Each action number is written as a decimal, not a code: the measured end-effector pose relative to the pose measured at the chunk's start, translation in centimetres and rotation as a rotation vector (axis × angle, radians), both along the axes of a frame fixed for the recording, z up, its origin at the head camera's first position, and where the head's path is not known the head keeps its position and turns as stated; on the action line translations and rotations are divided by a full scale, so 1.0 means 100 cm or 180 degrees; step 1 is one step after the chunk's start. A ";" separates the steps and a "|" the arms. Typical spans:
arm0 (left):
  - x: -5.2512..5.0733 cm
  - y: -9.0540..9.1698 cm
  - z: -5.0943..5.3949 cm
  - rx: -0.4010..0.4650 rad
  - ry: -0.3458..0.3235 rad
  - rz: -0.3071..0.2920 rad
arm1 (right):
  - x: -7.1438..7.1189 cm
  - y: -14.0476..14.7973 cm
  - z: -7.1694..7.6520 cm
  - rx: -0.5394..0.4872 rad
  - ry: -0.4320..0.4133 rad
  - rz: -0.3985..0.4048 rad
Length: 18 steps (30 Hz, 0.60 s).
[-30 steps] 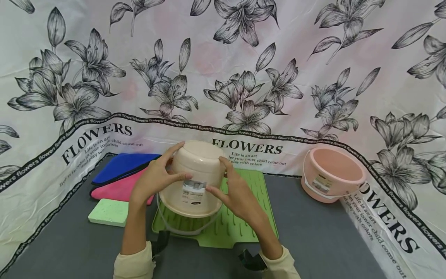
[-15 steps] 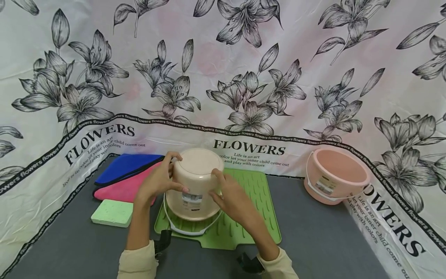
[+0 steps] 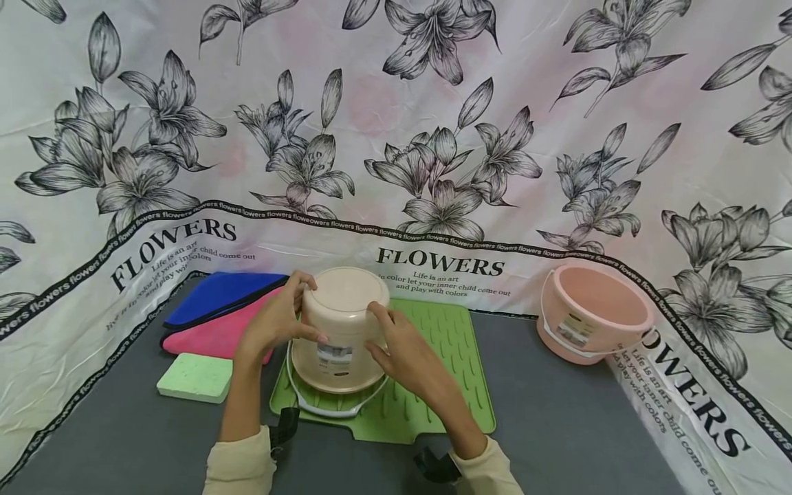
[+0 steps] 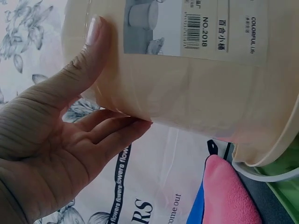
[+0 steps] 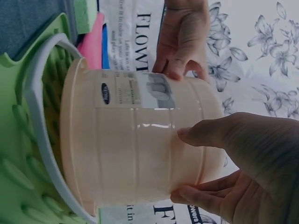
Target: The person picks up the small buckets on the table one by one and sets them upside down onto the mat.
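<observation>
A cream bucket (image 3: 346, 323) stands upside down on the left part of a green ribbed mat (image 3: 442, 344), its base up and its labelled side facing the head camera. My left hand (image 3: 275, 323) grips its left side near the base, thumb in front; the left wrist view shows that thumb beside the label (image 4: 196, 28). My right hand (image 3: 405, 347) holds the right side, and in the right wrist view thumb and fingers are spread over the wall (image 5: 149, 140). The white handle (image 3: 328, 411) hangs down onto the mat in front of the rim.
A pink bucket (image 3: 597, 313) stands upright at the back right. On the left lie a blue cloth (image 3: 219, 295), a pink cloth (image 3: 213, 333) and a pale green sponge (image 3: 194, 378) on the dark grey tabletop (image 3: 557, 426). A flowered sheet (image 3: 371, 103) hangs behind.
Both hands have lowered the cream bucket, and its rim now sits on the mat. Its base has moved down and slightly left, with both hands still on it.
</observation>
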<state>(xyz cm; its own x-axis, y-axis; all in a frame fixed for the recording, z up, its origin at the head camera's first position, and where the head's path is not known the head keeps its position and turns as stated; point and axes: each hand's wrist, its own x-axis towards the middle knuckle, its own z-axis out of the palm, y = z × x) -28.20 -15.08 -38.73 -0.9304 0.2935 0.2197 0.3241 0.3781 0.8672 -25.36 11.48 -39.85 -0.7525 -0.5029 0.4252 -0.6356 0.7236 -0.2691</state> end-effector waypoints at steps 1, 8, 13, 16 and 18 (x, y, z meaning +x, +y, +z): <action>0.000 0.000 0.000 0.0008 0.0008 0.0011 | 0.000 0.000 -0.001 -0.0002 0.0023 -0.0002; -0.001 0.000 -0.005 0.0119 0.0024 0.0056 | -0.007 -0.003 -0.004 -0.0058 0.0101 0.0067; -0.004 -0.001 -0.005 0.0162 0.0080 0.0089 | -0.010 -0.004 -0.004 -0.0147 0.0076 0.0095; -0.004 -0.002 -0.005 0.0143 0.0111 0.0140 | -0.011 -0.004 -0.004 -0.0160 0.0043 0.0082; -0.004 -0.001 -0.006 0.0107 0.0120 0.0142 | -0.012 -0.003 -0.004 -0.0149 0.0006 0.0079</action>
